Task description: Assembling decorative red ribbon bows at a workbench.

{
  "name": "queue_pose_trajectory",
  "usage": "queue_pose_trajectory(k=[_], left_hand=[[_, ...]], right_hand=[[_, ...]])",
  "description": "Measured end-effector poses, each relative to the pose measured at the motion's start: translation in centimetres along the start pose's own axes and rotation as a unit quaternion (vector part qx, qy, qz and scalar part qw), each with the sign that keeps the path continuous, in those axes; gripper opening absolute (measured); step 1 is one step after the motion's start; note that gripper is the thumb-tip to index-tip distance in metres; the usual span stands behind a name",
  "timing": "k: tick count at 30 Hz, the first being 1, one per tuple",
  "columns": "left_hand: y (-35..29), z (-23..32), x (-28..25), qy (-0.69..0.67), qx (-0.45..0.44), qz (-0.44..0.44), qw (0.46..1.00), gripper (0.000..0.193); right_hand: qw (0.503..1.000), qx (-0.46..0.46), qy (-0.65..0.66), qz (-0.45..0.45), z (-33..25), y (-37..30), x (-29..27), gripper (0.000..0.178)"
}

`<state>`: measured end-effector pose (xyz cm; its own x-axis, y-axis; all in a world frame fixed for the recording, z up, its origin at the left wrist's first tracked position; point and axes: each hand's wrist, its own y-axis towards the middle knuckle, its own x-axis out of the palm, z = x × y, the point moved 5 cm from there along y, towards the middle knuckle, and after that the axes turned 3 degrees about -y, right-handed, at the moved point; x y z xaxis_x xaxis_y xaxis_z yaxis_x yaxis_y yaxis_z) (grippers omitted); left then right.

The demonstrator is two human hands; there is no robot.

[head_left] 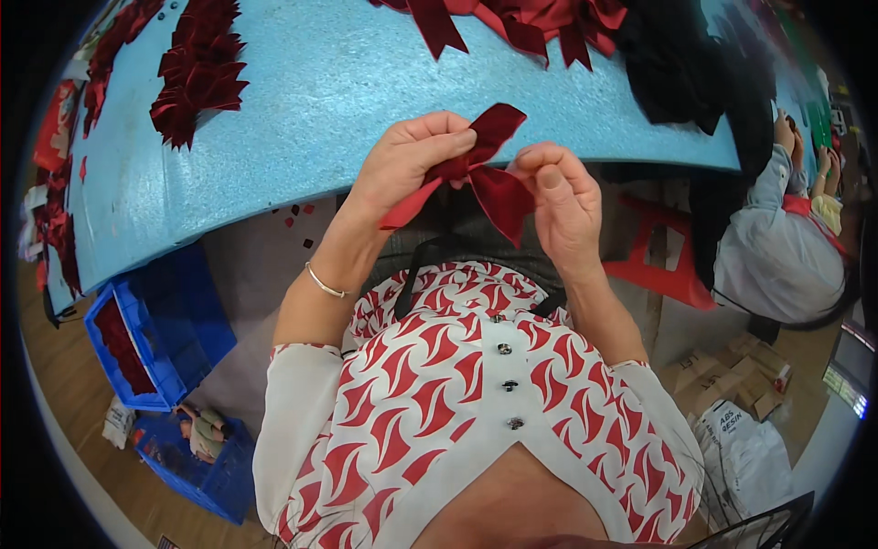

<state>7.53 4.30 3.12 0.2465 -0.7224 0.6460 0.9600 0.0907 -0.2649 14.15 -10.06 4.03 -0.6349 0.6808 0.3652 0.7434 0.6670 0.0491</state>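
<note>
A dark red velvet ribbon bow [501, 199] is held up just off the near edge of the blue table [320, 101]. My left hand [407, 165] pinches it near the knot between thumb and fingers, and its tails spread up, down-left and down-right. Close beside the bow's right side is my right hand [569, 206], its fingers curled in and its thumb raised near the index finger. Whatever lies between those fingertips is too small to make out. The bow's underside and part of its knot are hidden by my left fingers.
A row of stacked red bows [197, 78] lies at the table's left, with more red ribbon [521, 23] at the far side. Black cloth [672, 69] covers the right corner. Blue crates [169, 352] stand low left; a red stool [663, 261] and another person [777, 252] are right.
</note>
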Motion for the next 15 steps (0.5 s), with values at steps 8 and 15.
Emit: queue_pose_trajectory(k=[8, 15], left_hand=[[0.3, -0.8, -1.2, -0.106, -0.024, 0.029, 0.994, 0.013], [0.4, 0.0, -0.4, -0.028, 0.04, 0.041, 0.998, 0.011]], right_hand=[[0.99, 0.058, -0.128, -0.012, -1.3, 2.1, 3.0, 0.013], [0.973, 0.047, -0.223, -0.026, -1.8, 2.7, 3.4, 0.01]])
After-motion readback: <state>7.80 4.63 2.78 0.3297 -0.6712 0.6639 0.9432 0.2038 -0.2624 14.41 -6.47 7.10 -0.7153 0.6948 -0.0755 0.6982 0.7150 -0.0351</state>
